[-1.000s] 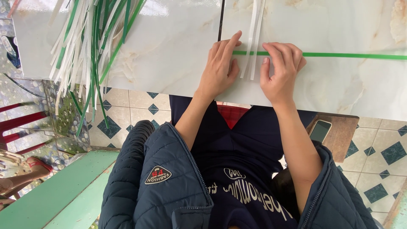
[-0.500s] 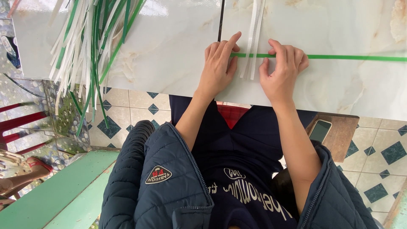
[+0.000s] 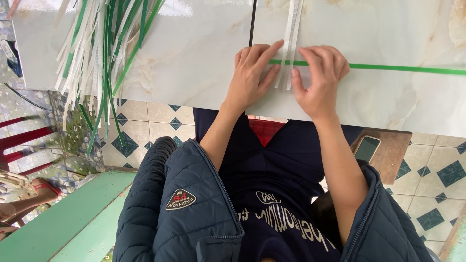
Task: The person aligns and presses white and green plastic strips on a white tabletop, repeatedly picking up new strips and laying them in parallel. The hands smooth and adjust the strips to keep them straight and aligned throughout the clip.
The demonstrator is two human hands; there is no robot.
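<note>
A long flat green strip [image 3: 403,68] lies straight across the pale marbled desk [image 3: 194,63], crossed at right angles by a few narrow white strips [image 3: 292,29] lying side by side, their near ends just past the green one

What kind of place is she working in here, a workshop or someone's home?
Probably a home or small craft workspace: a marble-look table strewn with green and white plastic strips, a patterned tile floor, and a phone on a wooden stool.

One head camera is looking steeply down from the person's head, sitting close over the table [image 3: 194,73], taking in the near table edge, both forearms, the lap and the tiled floor [image 3: 145,121] beneath. No second view is sharing the scene.
</note>
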